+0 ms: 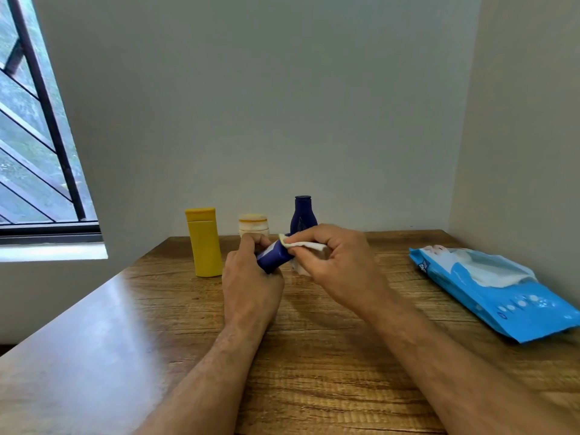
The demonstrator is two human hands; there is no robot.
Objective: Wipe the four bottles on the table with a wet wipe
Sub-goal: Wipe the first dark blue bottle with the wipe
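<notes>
My left hand (251, 277) grips a small dark blue bottle (273, 256), held tilted above the table. My right hand (332, 257) pinches a white wet wipe (306, 245) and presses it against the bottle's upper end. A tall yellow bottle (204, 243) stands upright at the back left. Beside it sits a short cream jar (253, 224) with an orange-rimmed lid, partly hidden by my left fingers. A taller dark blue bottle (302, 216) stands behind my hands near the wall.
A blue pack of wet wipes (499, 290) lies at the right of the wooden table (314, 356), its flap open with a wipe showing. Walls close the back and right sides. A barred window (37, 146) is at the left.
</notes>
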